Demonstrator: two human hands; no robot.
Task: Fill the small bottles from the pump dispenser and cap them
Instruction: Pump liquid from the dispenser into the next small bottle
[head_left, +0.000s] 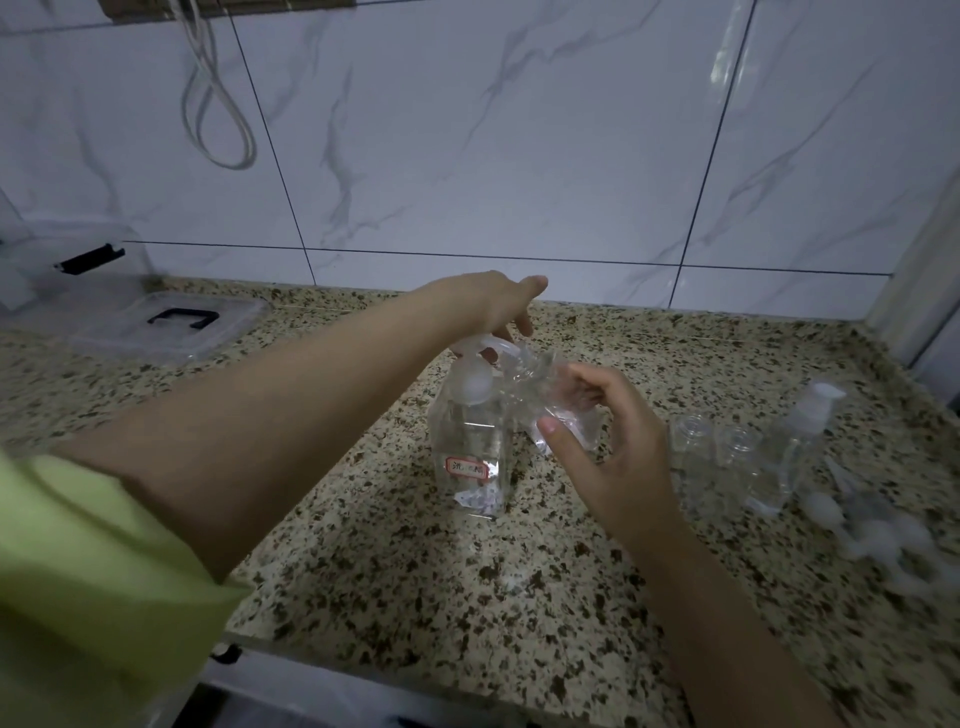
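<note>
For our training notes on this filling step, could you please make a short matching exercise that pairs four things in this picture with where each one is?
Things:
1. pump dispenser
2. small bottle
3. left hand
4. plastic lid

Places:
A. flat on the counter, far left
B. held tilted in the right hand
C. on top of the pump head
D. upright at the centre of the counter

Pairs: 1-D, 2-B, 3-C, 4-A
</note>
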